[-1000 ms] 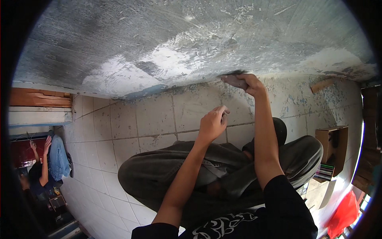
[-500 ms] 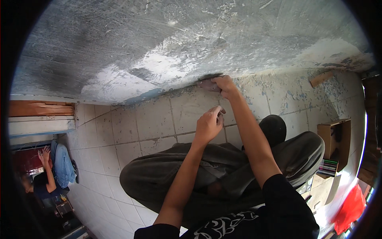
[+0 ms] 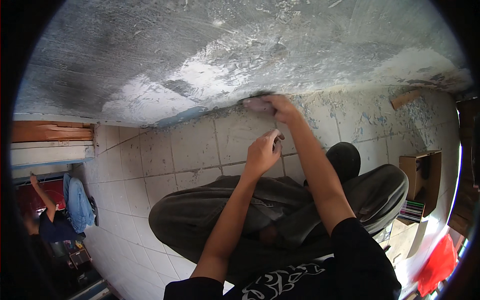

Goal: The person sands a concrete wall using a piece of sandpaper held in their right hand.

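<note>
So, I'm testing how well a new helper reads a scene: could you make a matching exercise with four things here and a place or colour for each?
1. Pad
2. Wall
3. Box
4. Jeans

A. Brown, at the picture's right
B. Pale blue, at the picture's left
C. In the right hand
D. Grey with white patches

Pairs: 1-C, 2-D, 3-A, 4-B

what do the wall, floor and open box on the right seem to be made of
Wall: probably plaster or cement, matte, given scratches and rough patches. Floor: likely ceramic tile, smooth, from its grid joints. Box: seemingly cardboard, matte brown, thin walls.
</note>
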Available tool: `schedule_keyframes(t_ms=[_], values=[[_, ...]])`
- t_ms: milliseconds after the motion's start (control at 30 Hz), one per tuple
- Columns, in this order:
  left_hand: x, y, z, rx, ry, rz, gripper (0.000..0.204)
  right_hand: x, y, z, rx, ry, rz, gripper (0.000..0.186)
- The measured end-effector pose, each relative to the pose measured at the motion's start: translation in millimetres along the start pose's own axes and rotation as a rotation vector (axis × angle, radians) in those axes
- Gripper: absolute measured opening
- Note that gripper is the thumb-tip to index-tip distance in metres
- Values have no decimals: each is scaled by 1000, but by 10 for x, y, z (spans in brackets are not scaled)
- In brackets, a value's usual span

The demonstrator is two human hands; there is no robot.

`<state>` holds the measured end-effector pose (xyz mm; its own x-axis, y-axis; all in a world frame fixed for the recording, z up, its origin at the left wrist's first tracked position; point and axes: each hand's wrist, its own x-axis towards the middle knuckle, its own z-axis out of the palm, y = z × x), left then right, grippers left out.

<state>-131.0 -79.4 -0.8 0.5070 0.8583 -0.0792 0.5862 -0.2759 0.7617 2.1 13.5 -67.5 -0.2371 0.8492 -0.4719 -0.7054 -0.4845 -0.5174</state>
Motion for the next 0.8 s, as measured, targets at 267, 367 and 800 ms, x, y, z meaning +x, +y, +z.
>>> schedule_keyframes(t_ms=[267, 367, 800], values=[[-1, -132, -61, 44, -23, 43, 11, -288, 154, 520, -527, -61, -32, 34], [-23, -98, -48, 90, 18, 98, 10, -530, -81, 600, -686, -216, -102, 36], [-38, -127, -171, -55, 266, -86, 14, -1845, -769, 693, -960, -73, -338, 39]])
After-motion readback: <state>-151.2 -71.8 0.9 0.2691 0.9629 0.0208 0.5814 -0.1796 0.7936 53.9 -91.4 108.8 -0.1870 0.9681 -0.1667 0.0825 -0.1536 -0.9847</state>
